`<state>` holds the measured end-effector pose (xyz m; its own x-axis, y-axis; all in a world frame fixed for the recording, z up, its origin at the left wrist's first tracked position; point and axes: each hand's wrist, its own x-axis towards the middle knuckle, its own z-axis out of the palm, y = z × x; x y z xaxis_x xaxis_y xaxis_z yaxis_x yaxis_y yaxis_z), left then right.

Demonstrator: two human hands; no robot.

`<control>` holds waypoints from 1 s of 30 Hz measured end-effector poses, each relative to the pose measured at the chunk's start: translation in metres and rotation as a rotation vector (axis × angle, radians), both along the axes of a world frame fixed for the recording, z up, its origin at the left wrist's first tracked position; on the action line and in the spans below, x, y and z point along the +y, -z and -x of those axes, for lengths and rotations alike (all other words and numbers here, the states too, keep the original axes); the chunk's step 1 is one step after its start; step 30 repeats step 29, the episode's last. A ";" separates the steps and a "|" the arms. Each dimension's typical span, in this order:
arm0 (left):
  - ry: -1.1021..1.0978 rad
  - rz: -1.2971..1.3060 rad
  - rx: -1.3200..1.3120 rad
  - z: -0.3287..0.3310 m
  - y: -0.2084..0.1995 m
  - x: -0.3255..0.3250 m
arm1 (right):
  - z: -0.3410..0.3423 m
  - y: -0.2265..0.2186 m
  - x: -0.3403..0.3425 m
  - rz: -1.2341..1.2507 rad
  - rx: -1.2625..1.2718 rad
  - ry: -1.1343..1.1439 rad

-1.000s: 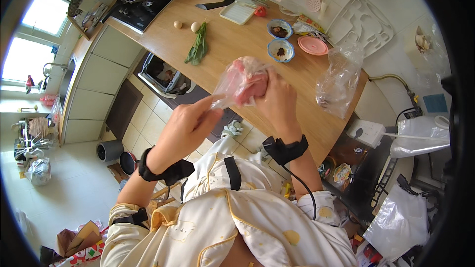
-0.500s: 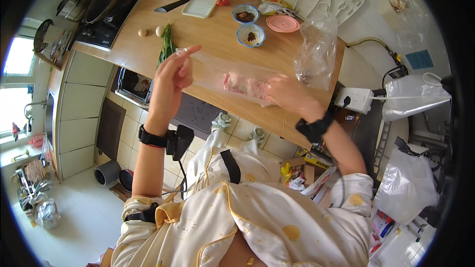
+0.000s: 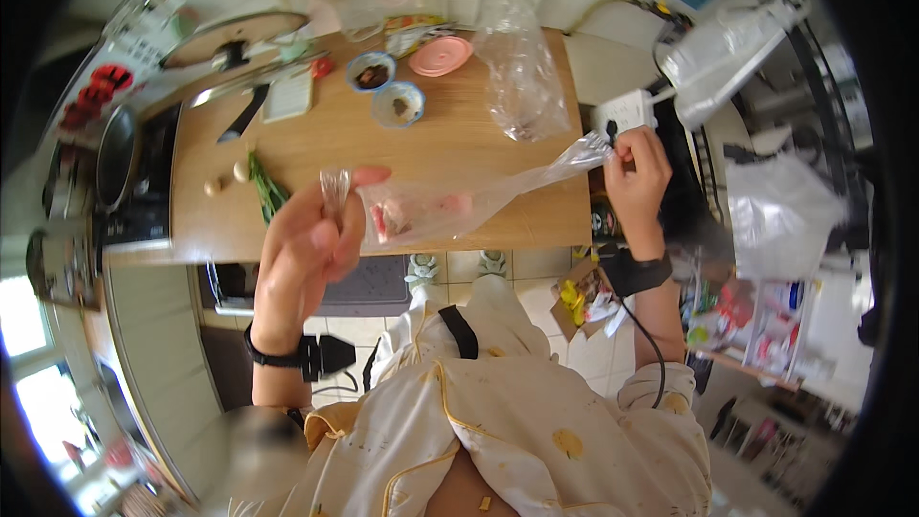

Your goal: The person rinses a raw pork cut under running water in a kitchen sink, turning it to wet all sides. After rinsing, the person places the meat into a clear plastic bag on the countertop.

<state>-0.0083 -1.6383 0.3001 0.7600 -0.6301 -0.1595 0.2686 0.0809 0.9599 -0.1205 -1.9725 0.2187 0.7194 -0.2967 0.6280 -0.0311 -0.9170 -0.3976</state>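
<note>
A clear plastic bag (image 3: pixel 512 193) is stretched between my two hands above the front of the wooden counter. Pale pink raw meat (image 3: pixel 394 214) lies in its left part. My left hand (image 3: pixel 311 247) grips the gathered left end, the bunched film showing between thumb and fingers. At the other end, the film is twisted narrow and my right hand (image 3: pixel 639 172) pinches it, out past the counter's right edge. Beyond my left hand lie green leafy stalks (image 3: pixel 267 190).
Two eggs (image 3: pixel 240 171) are left of the stalks. Farther back are a black knife handle (image 3: pixel 244 113), a white tray (image 3: pixel 288 97), bowls with dark contents (image 3: pixel 398 105), a pink lid (image 3: pixel 441 56) and another clear bag (image 3: pixel 522 77). A power strip (image 3: pixel 627 111) sits at right.
My right hand has moved right, from beside the meat to the bag's far end, pulling it long and narrow. My left hand now holds bunched film. The view has turned.
</note>
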 end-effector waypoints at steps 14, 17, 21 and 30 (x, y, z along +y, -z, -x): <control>0.530 -0.049 -0.010 0.049 -0.022 -0.037 | 0.127 0.109 0.180 -0.861 0.035 -0.271; 0.665 -0.052 0.002 0.080 -0.027 -0.054 | 0.145 0.093 0.164 -0.879 -0.089 -0.283; 0.724 -0.093 -0.104 0.149 -0.030 -0.081 | 0.214 0.073 0.146 -1.379 -0.348 -0.194; 1.562 -0.341 -0.875 0.366 -0.041 -0.194 | 0.411 0.045 0.071 -0.552 0.329 0.330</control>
